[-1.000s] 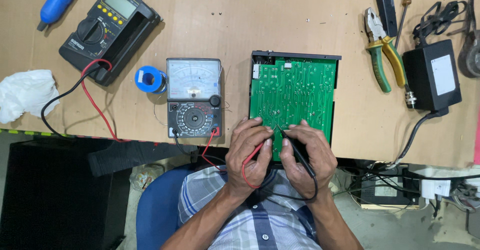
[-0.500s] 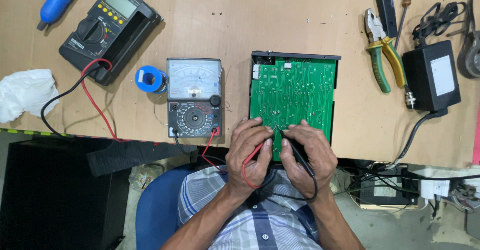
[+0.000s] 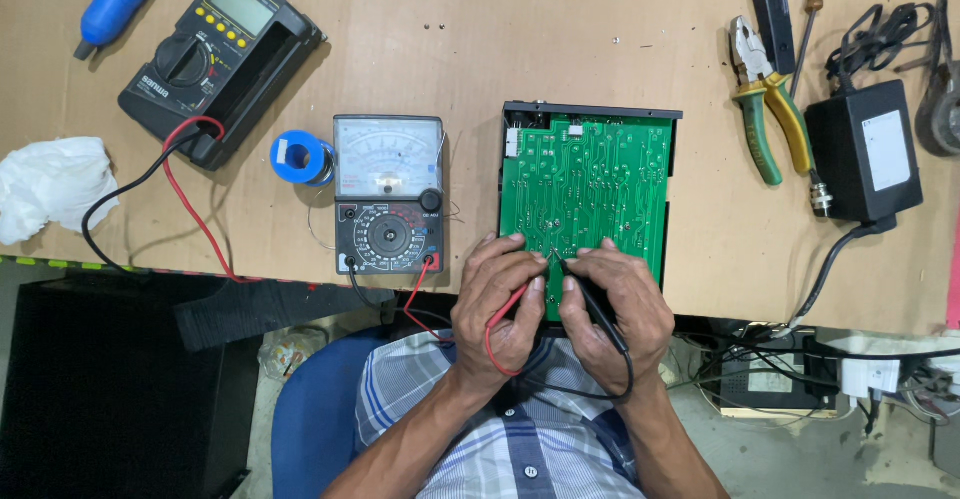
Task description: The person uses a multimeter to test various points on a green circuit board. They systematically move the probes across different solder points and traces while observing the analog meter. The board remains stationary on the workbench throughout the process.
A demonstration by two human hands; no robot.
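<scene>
A green circuit board (image 3: 590,184) in a black housing lies on the brown table at the near edge. My left hand (image 3: 497,304) grips a red test probe (image 3: 512,302), and my right hand (image 3: 615,309) grips a black test probe (image 3: 592,296). Both probe tips meet on the lower part of the board, close together. Red and black leads run from the probes to an analog multimeter (image 3: 389,194) just left of the board. Both hands rest on the board's near edge.
A digital multimeter (image 3: 215,59) with its own leads sits at the far left, beside a blue solder spool (image 3: 298,157) and a crumpled white tissue (image 3: 50,187). Green-handled pliers (image 3: 765,99), a screwdriver (image 3: 812,4) and a black power adapter (image 3: 865,149) lie to the right.
</scene>
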